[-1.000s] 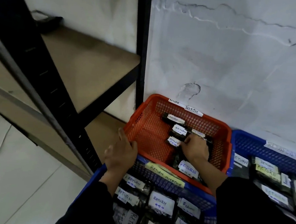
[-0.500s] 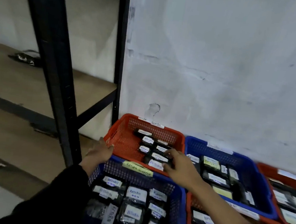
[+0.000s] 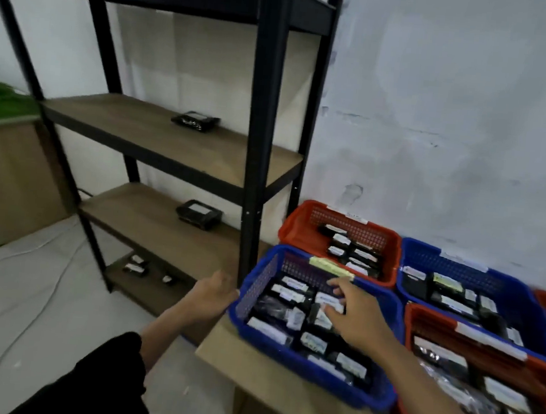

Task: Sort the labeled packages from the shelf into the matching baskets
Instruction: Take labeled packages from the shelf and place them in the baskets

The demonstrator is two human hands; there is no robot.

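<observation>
Black packages with white labels lie on the black-framed shelf (image 3: pixel 258 138): one on the middle board (image 3: pixel 196 121), one on the lower board (image 3: pixel 199 214), a few small ones on the bottom board (image 3: pixel 136 265). Several baskets full of labeled packages stand to the right: a near blue basket (image 3: pixel 257 288), an orange basket (image 3: pixel 300 222) behind it, another blue basket (image 3: pixel 523 297) and a near orange basket (image 3: pixel 427 318). My left hand (image 3: pixel 213 296) rests against the near blue basket's left rim and holds nothing. My right hand (image 3: pixel 351 314) hovers over that basket's packages, fingers spread, empty.
The baskets sit on a low brown surface (image 3: pixel 265 373) against the white wall. The shelf's front post (image 3: pixel 252 204) stands just left of the baskets. A wooden cabinet (image 3: pixel 1 174) with something green on top is at far left. White cables (image 3: pixel 24 283) run across the floor.
The view has pulled back and up, so the whole shelf shows. My right hand left the orange basket and is now over the near blue basket. My left hand shifted to the blue basket's rim.
</observation>
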